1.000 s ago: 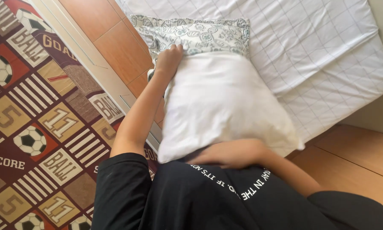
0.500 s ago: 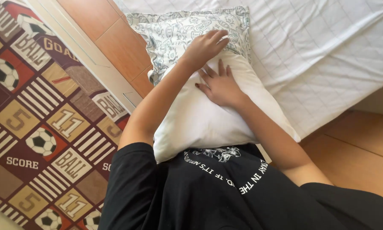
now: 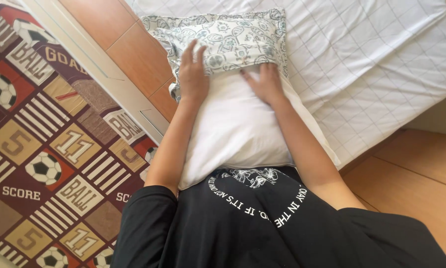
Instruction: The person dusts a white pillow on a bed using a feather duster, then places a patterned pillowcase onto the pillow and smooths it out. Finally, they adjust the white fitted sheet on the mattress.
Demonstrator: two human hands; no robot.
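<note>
Both hands lay flat and open on the white pillow point(image 3: 233, 129), the left hand point(image 3: 193, 74) and right hand point(image 3: 265, 84) at the patterned pillowcase point(image 3: 223, 39) edge, the bed point(image 3: 361, 64) beyond them

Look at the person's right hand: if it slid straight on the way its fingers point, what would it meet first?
The right hand points up the white pillow; it would probably first meet the open edge of the patterned pillowcase, already at its fingertips.
</note>
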